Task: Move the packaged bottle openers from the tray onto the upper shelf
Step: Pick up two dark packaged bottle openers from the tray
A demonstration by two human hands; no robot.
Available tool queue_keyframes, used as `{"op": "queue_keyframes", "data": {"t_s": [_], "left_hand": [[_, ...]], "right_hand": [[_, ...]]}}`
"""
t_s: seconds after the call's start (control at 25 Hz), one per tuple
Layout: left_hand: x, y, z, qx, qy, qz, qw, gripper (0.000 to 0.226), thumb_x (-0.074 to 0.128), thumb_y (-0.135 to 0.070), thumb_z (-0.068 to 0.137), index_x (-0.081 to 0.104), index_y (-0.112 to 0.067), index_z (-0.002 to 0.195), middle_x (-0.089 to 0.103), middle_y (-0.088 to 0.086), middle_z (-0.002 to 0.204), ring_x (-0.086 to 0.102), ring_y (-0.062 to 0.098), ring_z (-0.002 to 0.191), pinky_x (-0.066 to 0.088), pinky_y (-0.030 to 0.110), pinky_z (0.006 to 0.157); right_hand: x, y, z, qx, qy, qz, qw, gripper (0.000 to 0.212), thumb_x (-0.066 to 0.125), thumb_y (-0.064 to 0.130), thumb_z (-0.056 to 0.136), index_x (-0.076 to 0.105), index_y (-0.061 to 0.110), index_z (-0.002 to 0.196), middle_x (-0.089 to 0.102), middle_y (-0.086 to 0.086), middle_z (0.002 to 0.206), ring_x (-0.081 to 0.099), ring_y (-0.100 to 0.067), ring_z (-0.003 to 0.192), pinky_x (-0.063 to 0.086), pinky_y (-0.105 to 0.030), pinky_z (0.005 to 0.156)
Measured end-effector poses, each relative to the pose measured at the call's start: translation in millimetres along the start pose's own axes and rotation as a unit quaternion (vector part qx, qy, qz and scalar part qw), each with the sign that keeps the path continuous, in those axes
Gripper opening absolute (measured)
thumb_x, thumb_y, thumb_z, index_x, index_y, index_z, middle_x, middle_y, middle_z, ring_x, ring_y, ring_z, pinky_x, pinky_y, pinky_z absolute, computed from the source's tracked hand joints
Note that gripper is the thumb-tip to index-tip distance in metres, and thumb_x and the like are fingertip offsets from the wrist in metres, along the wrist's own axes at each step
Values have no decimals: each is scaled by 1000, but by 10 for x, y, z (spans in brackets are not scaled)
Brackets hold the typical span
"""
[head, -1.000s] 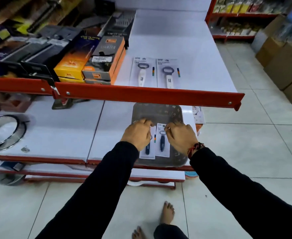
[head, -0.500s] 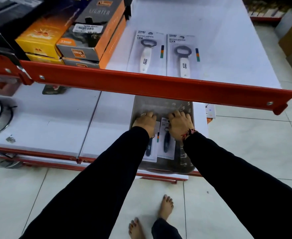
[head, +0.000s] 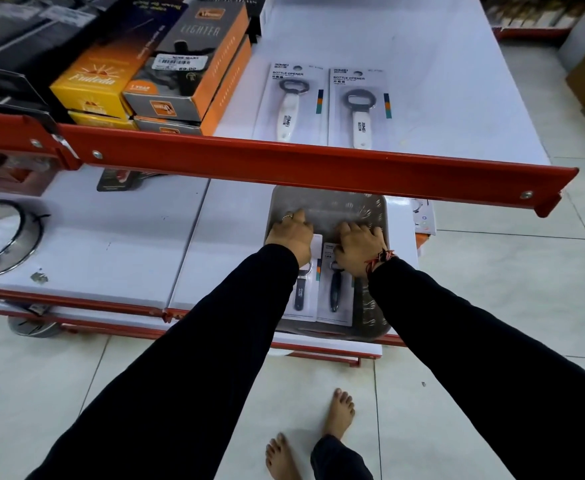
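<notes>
Left hand (head: 290,237) and right hand (head: 358,247) lie flat, fingers spread, on two dark-handled bottle opener cards (head: 336,289) in grey tray (head: 370,306); nothing pinched yet. Advice: grip card edges, lift clear of red shelf rail (head: 318,168), place beside white-handled openers (head: 322,105) on upper shelf (head: 440,81).

upper shelf (head: 405,46), 2 packaged bottle openers (head: 289,105), boxes (head: 187,71)

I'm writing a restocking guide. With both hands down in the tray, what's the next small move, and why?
Probably pinch and lift the two dark-handled openers: the left hand and right hand each rest on a card's top in the tray, and the upper shelf has space beside the white-handled pair.
</notes>
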State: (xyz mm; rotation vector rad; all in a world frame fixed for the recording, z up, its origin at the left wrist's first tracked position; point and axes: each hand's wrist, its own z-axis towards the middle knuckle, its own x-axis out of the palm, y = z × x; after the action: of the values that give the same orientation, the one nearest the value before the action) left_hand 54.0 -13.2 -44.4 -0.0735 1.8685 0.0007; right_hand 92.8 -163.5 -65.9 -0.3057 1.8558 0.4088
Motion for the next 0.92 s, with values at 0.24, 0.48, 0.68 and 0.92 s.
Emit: {"op": "queue_keyframes", "data": {"t_s": [0.24, 0.48, 0.68, 0.92], "left_hand": [[-216, 37, -270, 12, -49, -14, 999, 40, 53, -9, 90, 63, -15, 128, 55, 9, 140, 47, 33, 131, 45, 41, 106], [-398, 3, -842, 23, -135, -58, 989, 34, 50, -8, 89, 68, -14, 117, 70, 10, 119, 60, 33, 112, 50, 40, 94], [-616, 3, -1416, 21, -201, -110, 973, 33, 46, -7, 92, 64, -12, 119, 68, 9, 118, 58, 29, 112, 51, 38, 88], [-1136, -65, -2036, 72, -282, -115, 950, 26, 43, -16, 98, 61, -13, 116, 65, 4, 115, 56, 23, 109, 49, 33, 85]], "right_hand": [[-317, 30, -183, 1, -48, 16, 999, 38, 46, 28, 90, 65, 13, 119, 55, -15, 133, 45, -37, 124, 32, -45, 104], [-573, 118, -785, -51, -49, 153, 986, 34, 44, 12, 91, 62, 12, 120, 71, -18, 103, 69, -36, 89, 55, -36, 79], [-792, 248, -1414, -75, -159, 96, 980, 36, 38, 9, 96, 49, 11, 131, 62, -18, 122, 61, -38, 104, 54, -43, 78], [-1309, 219, -2070, -102, -282, 106, 948, 26, 35, 9, 98, 48, 9, 120, 59, -13, 117, 55, -34, 104, 50, -41, 77]]}}
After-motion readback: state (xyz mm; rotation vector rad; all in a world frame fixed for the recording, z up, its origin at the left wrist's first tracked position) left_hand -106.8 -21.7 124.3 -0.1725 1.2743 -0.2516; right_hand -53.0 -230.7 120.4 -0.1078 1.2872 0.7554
